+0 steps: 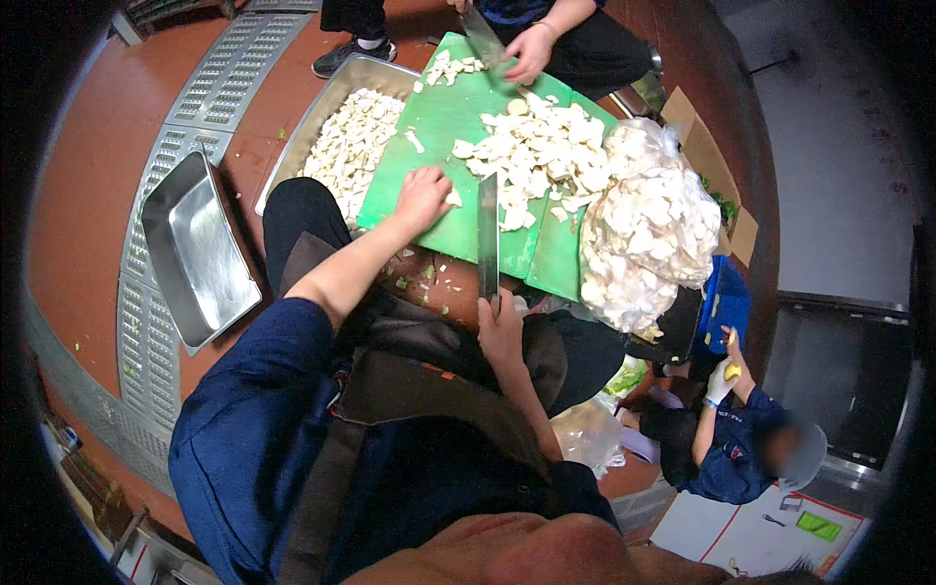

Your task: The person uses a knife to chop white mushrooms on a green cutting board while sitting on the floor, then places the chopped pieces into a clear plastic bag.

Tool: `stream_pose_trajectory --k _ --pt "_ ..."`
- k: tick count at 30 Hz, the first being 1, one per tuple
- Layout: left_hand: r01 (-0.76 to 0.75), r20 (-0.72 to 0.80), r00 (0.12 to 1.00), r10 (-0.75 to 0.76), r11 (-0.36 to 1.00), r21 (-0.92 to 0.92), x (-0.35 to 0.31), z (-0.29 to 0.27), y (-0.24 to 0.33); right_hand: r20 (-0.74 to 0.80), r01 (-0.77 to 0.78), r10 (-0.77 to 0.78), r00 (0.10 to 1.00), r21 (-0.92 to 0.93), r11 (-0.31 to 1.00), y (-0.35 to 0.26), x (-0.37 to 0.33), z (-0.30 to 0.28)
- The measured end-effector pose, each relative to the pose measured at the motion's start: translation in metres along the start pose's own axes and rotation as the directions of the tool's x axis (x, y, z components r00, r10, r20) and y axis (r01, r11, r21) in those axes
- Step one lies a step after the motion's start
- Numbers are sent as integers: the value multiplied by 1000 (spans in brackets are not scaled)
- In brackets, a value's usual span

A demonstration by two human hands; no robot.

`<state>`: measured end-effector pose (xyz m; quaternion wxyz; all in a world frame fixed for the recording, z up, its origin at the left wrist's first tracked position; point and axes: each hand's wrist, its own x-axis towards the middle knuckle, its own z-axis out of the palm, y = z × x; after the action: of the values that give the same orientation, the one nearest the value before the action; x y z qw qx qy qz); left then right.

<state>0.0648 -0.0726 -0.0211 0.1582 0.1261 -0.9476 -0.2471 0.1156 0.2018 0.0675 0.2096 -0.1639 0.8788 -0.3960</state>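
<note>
My right hand [499, 327] is wrapped round the handle of a cleaver [488, 234], whose long blade lies over the near part of a green cutting board [434, 127]. On the board's left side rests my left hand [425, 199], its fingers curled down against a white vegetable piece [453, 198]. Beyond the blade spreads a heap of pale vegetable slices [546, 146]; their exact kind is unclear. Left of the board, a metal pan [283, 175] holds many small cut white pieces [358, 141].
Opposite me, a person's hand [529, 54] works with another knife [485, 37]. A bulging clear bag [655, 219] of pale pieces sits right of the board. An unfilled metal tray [202, 249] stands at left near floor grating [146, 336]. Another person [731, 439] holds something yellow at lower right.
</note>
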Motion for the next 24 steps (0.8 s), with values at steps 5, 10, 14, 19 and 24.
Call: stream_pose_trajectory --k 5,10,14,19,24 --pt "83 -40 996 -85 995 -50 -35 -21 1 57 128 -125 991 -60 990 -13 -10 -2" --pt "56 -60 997 -57 998 -23 -37 -14 -10 138 170 -147 980 -179 969 -27 -13 0" --pt "8 -76 997 -9 1000 -11 -33 -10 -12 140 168 -131 981 -302 938 -3 1 16" --pt "31 -67 997 -34 999 -39 -31 -12 -10 117 194 -167 979 -293 936 4 14 29" --pt "26 -135 990 -37 996 -84 -39 -18 4 14 176 -176 984 -158 972 -16 -9 10"
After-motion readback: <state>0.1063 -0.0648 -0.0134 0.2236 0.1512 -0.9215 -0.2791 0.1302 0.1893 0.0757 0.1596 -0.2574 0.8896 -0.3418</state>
